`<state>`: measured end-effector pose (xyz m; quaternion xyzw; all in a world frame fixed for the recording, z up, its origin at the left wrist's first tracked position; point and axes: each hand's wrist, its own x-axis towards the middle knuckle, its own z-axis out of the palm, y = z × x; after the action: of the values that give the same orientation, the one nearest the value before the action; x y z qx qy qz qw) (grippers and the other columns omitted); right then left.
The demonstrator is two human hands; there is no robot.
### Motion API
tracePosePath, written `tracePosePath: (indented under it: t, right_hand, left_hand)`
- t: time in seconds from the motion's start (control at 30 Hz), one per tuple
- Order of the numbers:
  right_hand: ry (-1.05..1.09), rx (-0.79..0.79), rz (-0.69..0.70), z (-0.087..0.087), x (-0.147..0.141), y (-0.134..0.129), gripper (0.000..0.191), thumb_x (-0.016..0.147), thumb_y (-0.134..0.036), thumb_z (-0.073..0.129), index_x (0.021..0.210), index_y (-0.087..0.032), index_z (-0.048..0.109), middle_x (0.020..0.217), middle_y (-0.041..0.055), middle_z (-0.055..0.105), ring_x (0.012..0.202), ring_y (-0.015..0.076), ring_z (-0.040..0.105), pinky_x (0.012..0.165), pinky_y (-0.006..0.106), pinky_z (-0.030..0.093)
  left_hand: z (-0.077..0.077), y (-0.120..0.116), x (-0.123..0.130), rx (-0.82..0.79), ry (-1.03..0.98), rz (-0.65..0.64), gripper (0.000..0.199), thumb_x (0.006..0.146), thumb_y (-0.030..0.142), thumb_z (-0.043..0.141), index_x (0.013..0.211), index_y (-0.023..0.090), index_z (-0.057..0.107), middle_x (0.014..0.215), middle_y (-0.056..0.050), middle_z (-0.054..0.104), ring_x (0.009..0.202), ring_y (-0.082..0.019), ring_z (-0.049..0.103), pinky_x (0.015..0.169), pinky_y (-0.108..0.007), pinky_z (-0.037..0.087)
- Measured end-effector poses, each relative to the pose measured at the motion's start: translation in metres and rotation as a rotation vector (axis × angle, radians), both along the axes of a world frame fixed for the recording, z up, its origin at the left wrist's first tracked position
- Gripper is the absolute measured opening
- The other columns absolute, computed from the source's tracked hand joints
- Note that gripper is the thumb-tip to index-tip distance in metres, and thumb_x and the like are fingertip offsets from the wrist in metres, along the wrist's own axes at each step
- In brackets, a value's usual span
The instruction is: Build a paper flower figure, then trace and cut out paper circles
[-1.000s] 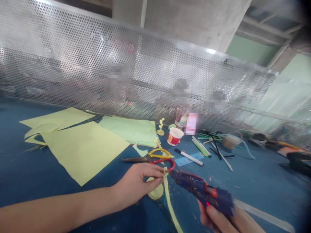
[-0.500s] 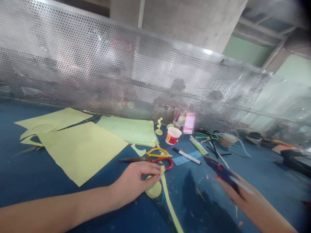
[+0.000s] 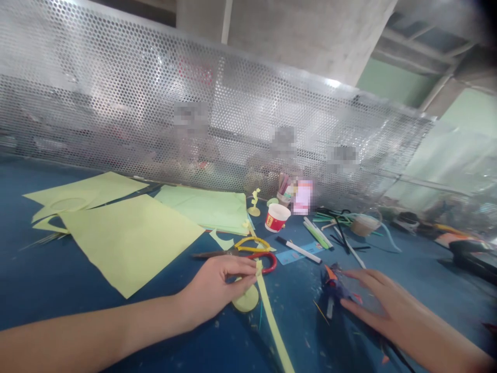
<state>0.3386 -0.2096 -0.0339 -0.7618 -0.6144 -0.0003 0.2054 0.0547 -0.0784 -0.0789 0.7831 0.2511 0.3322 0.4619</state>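
Note:
My left hand [image 3: 217, 285] pinches the end of a yellow paper strip [image 3: 272, 316], which hangs down toward the bottom edge. Under those fingers lies a round yellow paper disc [image 3: 247, 299]. Just beyond are scissors [image 3: 259, 245] with one yellow and one red handle, their blades partly behind my hand. On the right, a dark blue glue gun [image 3: 337, 290] with an orange part rests on the table, somewhat blurred. My right hand [image 3: 384, 305] is beside it, thumb and fingers apart, with the fingertips close to the gun.
Yellow paper sheets [image 3: 132, 243] and a green paper stack [image 3: 205, 207] lie left. Farther back stand a small yellow paper piece on a disc [image 3: 254, 207] and a red-white paper cup [image 3: 277, 217]. A marker [image 3: 298, 249] and pipe cleaners [image 3: 341, 233] lie right. A perforated metal screen [image 3: 155, 103] borders the table.
My right hand has lowered the glue gun to the table, turned it and loosened its fingers from it. The left hand keeps its pinch on the paper strip, nearly still.

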Motion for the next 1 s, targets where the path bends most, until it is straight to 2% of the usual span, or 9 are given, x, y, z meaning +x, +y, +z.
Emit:
tracePosePath:
  t: [0.07, 0.13, 0.2, 0.3, 0.43, 0.6, 0.7, 0.83, 1.0]
  right_hand:
    - [0.125, -0.09, 0.035, 0.014, -0.03, 0.01, 0.028, 0.075, -0.047, 0.056, 0.089, -0.024, 0.063, 0.092, 0.0052, 0.068, 0.082, 0.0226, 0.065, 0.074, 0.032, 0.052]
    - [0.329, -0.151, 0.175, 0.017, -0.061, 0.023, 0.022, 0.078, -0.043, 0.054, 0.086, -0.023, 0.06, 0.086, 0.003, 0.069, 0.08, 0.0192, 0.066, 0.073, 0.028, 0.052]
    - [0.535, -0.203, 0.294, 0.011, -0.086, 0.039, 0.022, 0.078, -0.036, 0.056, 0.095, -0.021, 0.057, 0.088, 0.0031, 0.07, 0.082, 0.0175, 0.065, 0.075, 0.028, 0.051]
    - [0.765, -0.222, 0.346, -0.005, -0.105, 0.058, 0.021, 0.077, -0.031, 0.058, 0.094, -0.018, 0.054, 0.084, 0.0041, 0.069, 0.079, 0.0166, 0.065, 0.073, 0.028, 0.05]
    - [0.968, -0.2, 0.275, -0.02, -0.11, 0.071, 0.021, 0.075, -0.034, 0.062, 0.084, -0.016, 0.054, 0.075, 0.0014, 0.066, 0.069, 0.0146, 0.063, 0.065, 0.026, 0.049]
    - [0.907, -0.077, 0.239, -0.024, -0.101, 0.072, 0.023, 0.074, -0.035, 0.063, 0.085, -0.016, 0.058, 0.077, 0.0024, 0.067, 0.072, 0.0154, 0.062, 0.07, 0.027, 0.048]
    - [0.806, 0.001, 0.248, -0.023, -0.093, 0.07, 0.023, 0.078, -0.037, 0.059, 0.087, -0.016, 0.061, 0.081, 0.0043, 0.068, 0.077, 0.0175, 0.063, 0.073, 0.028, 0.048]
    - [0.695, 0.008, 0.246, -0.021, -0.091, 0.065, 0.023, 0.079, -0.037, 0.058, 0.086, -0.017, 0.065, 0.081, 0.0047, 0.069, 0.075, 0.0184, 0.064, 0.07, 0.028, 0.049]
    - [0.65, -0.024, 0.266, -0.017, -0.096, 0.061, 0.019, 0.077, -0.032, 0.058, 0.084, -0.018, 0.068, 0.076, 0.0029, 0.07, 0.07, 0.0169, 0.064, 0.067, 0.027, 0.05]
  left_hand:
    - [-0.001, 0.0, 0.001, 0.0, -0.013, 0.005, 0.02, 0.079, 0.03, 0.059, 0.093, 0.023, 0.071, 0.102, -0.002, 0.069, 0.098, -0.017, 0.061, 0.089, -0.027, 0.048]
    - [-0.001, 0.0, 0.001, 0.011, -0.03, 0.009, 0.019, 0.079, 0.03, 0.059, 0.092, 0.023, 0.071, 0.101, -0.002, 0.069, 0.098, -0.017, 0.061, 0.089, -0.027, 0.048]
    - [-0.001, 0.0, 0.001, 0.034, -0.042, 0.005, 0.019, 0.08, 0.03, 0.059, 0.092, 0.023, 0.071, 0.1, -0.002, 0.07, 0.097, -0.016, 0.062, 0.089, -0.027, 0.047]
    - [-0.002, 0.001, 0.001, 0.065, -0.046, -0.003, 0.017, 0.08, 0.029, 0.059, 0.091, 0.024, 0.071, 0.1, -0.001, 0.07, 0.096, -0.016, 0.062, 0.089, -0.026, 0.047]
    - [-0.002, 0.003, 0.002, 0.067, -0.033, -0.006, 0.017, 0.08, 0.03, 0.059, 0.091, 0.026, 0.071, 0.1, 0.0, 0.07, 0.097, -0.016, 0.061, 0.089, -0.026, 0.046]
    - [-0.001, 0.006, 0.004, 0.051, -0.039, -0.03, 0.017, 0.081, 0.028, 0.058, 0.092, 0.027, 0.07, 0.109, 0.001, 0.066, 0.101, -0.016, 0.059, 0.092, -0.027, 0.044]
    - [-0.002, 0.006, 0.006, -0.001, 0.0, -0.047, 0.019, 0.083, 0.029, 0.054, 0.093, 0.025, 0.069, 0.102, 0.0, 0.068, 0.095, -0.016, 0.061, 0.088, -0.027, 0.045]
    - [-0.005, 0.006, 0.008, -0.178, 0.031, -0.094, 0.023, 0.082, 0.035, 0.055, 0.094, 0.022, 0.069, 0.093, 0.0, 0.071, 0.086, -0.016, 0.064, 0.079, -0.025, 0.048]
    - [-0.007, 0.007, 0.011, -0.267, 0.017, -0.1, 0.02, 0.076, 0.034, 0.062, 0.088, 0.019, 0.068, 0.091, -0.002, 0.071, 0.088, -0.018, 0.064, 0.079, -0.027, 0.048]
